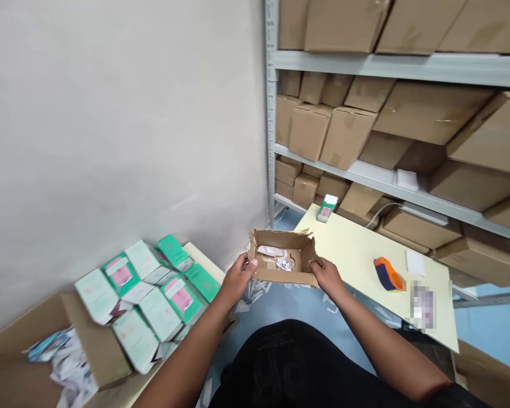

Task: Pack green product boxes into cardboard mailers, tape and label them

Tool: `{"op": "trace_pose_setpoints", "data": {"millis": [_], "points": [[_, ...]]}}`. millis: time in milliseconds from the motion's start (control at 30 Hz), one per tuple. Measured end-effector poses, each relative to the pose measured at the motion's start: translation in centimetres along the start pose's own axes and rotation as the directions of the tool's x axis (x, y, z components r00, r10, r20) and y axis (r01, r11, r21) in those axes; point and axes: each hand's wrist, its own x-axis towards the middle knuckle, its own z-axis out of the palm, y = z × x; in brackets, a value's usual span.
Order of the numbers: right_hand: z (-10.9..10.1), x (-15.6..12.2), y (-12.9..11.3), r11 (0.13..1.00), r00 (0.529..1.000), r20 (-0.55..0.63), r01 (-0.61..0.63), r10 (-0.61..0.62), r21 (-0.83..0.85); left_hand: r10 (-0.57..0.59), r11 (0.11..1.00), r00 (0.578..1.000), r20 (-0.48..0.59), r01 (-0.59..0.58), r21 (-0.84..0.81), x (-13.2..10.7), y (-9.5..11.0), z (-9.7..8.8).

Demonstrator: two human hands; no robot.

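Carton: small, brown, open-topped carton [285,276], held in the air by you, just off the left end of the cream table [352,252].
Your left hand [239,275]: grasping carton's left end, thumb at the near corner.
Your right hand [326,276]: grasping carton's right end, thumb over the wall; this hand is nearer the cream table.
Carton contents: crumpled white paper [284,262] plus a pale strip.
On cream table: green-and-pink box [326,209] at far left end; orange-and-navy item [389,274] mid-right; white card [415,262] just beside it; pixelated item nearer you, can't tell what.
Behind cream table: metal rack [365,61], brown boxes [433,110] on its shelves.
Well left of cream table: rows of green and pale boxes [159,311]; beside them, large open box [96,343] with crumpled paper inside.
Left of and below cream table: blue floor [280,309], white scraps scattered.
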Motion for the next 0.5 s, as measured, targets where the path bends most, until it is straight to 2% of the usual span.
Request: {"op": "trace_pose_setpoints", "data": {"millis": [133,233,333,500], "points": [[-5.7,2.3,5.6,0.990,0.992,-0.027,-0.125,0.127,0.058,-0.058,0.998,0.995,0.085,0.057,0.011,4.4,0.0,8.0],[-8.6,3.5,9.0,0.963,0.973,-0.025,-0.222,0.229,0.149,-0.089,0.995,0.983,0.158,0.094,-0.022,7.0,-0.4,12.6],[-10.3,4.5,11.8,0.923,0.950,-0.034,-0.293,0.311,0.250,-0.110,0.993,0.971,0.212,0.118,-0.022,9.4,-0.7,16.2],[-11.2,6.3,15.5,0.869,0.913,-0.092,-0.342,0.397,0.357,-0.161,0.986,0.935,0.317,0.169,0.002,14.1,-1.2,20.9]]}}
